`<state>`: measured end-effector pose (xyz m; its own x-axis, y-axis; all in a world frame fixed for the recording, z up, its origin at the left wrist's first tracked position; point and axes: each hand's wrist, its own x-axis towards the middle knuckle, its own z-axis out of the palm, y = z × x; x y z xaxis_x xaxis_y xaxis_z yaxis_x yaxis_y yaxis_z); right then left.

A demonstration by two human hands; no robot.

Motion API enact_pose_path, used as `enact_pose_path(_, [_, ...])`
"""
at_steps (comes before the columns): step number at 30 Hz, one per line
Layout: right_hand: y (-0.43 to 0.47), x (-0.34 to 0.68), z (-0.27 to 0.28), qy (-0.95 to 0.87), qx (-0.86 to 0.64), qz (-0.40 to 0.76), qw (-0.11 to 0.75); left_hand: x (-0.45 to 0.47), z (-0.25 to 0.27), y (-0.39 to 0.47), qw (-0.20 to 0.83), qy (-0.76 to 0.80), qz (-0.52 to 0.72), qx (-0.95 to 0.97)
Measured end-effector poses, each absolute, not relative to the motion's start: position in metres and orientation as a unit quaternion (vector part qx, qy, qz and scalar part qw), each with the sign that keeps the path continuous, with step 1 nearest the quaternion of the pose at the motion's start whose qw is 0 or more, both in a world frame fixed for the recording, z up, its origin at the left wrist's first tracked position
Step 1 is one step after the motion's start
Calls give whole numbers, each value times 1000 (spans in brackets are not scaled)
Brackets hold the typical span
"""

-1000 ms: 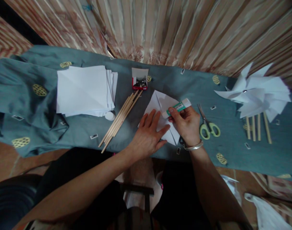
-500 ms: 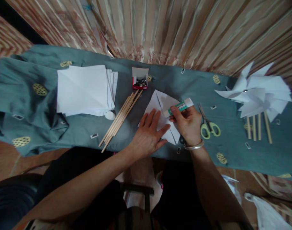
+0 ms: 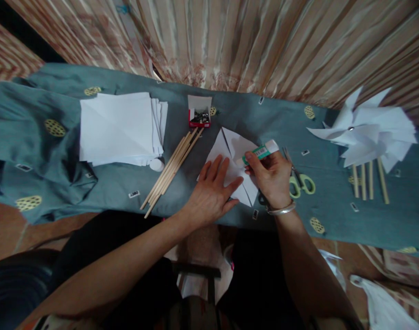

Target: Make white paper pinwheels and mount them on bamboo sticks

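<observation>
A square of white paper (image 3: 243,145) with slits cut in from its corners lies on the cloth in front of me. My left hand (image 3: 209,190) is spread flat over its left part, holding it down. In my right hand (image 3: 273,176) is a green and white glue stick (image 3: 261,152), its uncapped end pointing left at the paper's middle. Whether that tip touches the paper, I cannot tell. Just right of my right hand lie scissors (image 3: 301,183) with light green handles, partly hidden by the hand.
Left of the paper are wooden sticks (image 3: 173,172), a white cap (image 3: 157,164) and a stack of white paper (image 3: 116,126). A small red box (image 3: 199,118) of metal pieces stands behind. Finished paper pinwheels (image 3: 371,133) on sticks lie at the right. A curtain (image 3: 230,46) hangs behind the table.
The glue stick and my right hand have shifted very slightly right over the paper, covering a bit more of the scissors. My left hand stays in place on the paper.
</observation>
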<state>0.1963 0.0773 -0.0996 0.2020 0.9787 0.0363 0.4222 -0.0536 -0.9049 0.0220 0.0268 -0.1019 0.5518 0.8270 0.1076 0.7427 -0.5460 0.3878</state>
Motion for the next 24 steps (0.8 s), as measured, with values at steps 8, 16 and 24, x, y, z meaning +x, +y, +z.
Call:
enact_pose_path(8, [76,198,-98,-567,-644,307,412,22,-103,27,149,450,142,869])
enact_pose_path(16, [74,197,-98,-579,-653,297,389,22,-103,27,147,449,143,869])
enact_pose_path(24, [73,196,-95,-588,-649,307,374,22,-102,27,145,449,145,870])
